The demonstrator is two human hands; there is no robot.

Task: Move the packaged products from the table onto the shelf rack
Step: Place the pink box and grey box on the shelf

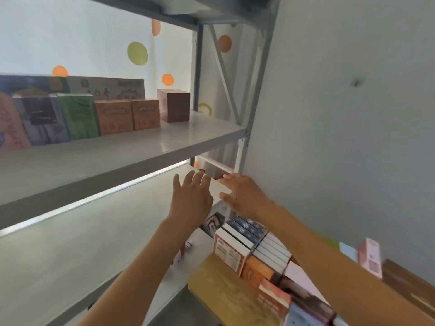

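Observation:
Both my hands reach over the right end of the lower shelf board (70,243) of the grey shelf rack. My left hand (191,198) has its fingers spread and holds nothing. My right hand (242,196) is flat, fingers straight, also holding nothing. Packaged boxes (254,250) stand in rows on the wooden table (223,292) at the lower right, under my right forearm. On the upper shelf board (141,147) stands a row of boxes: a brown box (174,105), two orange boxes (128,116), a green box (80,116).
A grey wall (341,137) rises right of the rack's upright post (259,90). A pink box (370,257) stands on the table by the wall. A small item (188,245) lies on the lower shelf near my left forearm. Floor shows between rack and table.

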